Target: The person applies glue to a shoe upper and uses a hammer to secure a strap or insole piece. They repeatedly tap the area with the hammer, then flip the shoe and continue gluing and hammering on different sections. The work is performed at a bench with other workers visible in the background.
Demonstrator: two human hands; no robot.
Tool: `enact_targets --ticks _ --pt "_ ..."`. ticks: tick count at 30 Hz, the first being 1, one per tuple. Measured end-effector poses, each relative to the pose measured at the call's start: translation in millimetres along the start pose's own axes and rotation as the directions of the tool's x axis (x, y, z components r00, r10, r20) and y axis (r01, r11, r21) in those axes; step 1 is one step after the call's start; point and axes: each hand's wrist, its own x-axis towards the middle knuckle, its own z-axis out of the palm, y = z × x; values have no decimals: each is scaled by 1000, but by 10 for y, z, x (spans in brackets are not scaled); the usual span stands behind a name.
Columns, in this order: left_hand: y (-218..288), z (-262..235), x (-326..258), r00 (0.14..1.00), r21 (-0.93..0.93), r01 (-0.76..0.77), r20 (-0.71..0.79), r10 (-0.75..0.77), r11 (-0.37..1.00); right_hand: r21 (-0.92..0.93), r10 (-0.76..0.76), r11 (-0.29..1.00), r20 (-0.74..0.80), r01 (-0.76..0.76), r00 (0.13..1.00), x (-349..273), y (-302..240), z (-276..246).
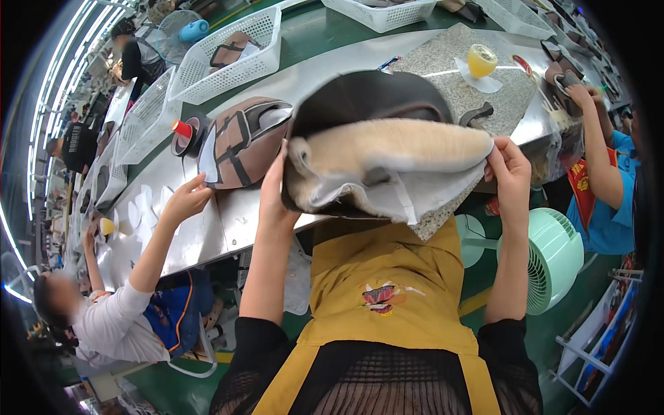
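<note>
Between my two hands a fur-lined dark leather piece is held up over the table's near edge. Its outside is smooth and nearly black, and beige fleece and a pale fabric backing show on the inner side. My left hand grips its left edge, the fingers mostly hidden behind it. At the right end, my right hand pinches the edge of the lining between thumb and fingers. Left of my left hand lies a stack of brown leather pieces with black straps; a co-worker's hand touches its pale edge.
The long metal table carries a speckled stone slab, a yellow cup-shaped container, a dark curved strip and a tape roll. White baskets line the far side. A green fan stands right. Co-workers sit on both sides.
</note>
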Motion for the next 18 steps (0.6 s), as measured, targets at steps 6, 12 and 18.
enact_targets --ticks 6,12,18 --pt "-91 -1 -183 967 -145 249 100 -236 958 89 276 957 35 -278 961 -345 341 -353" --pt "-107 174 -143 767 30 545 386 -512 838 -98 308 946 -16 -308 951 -765 168 -561" --pt "-166 316 -195 794 42 491 388 -467 870 -462 -217 869 -32 178 976 -1147 -493 -321"
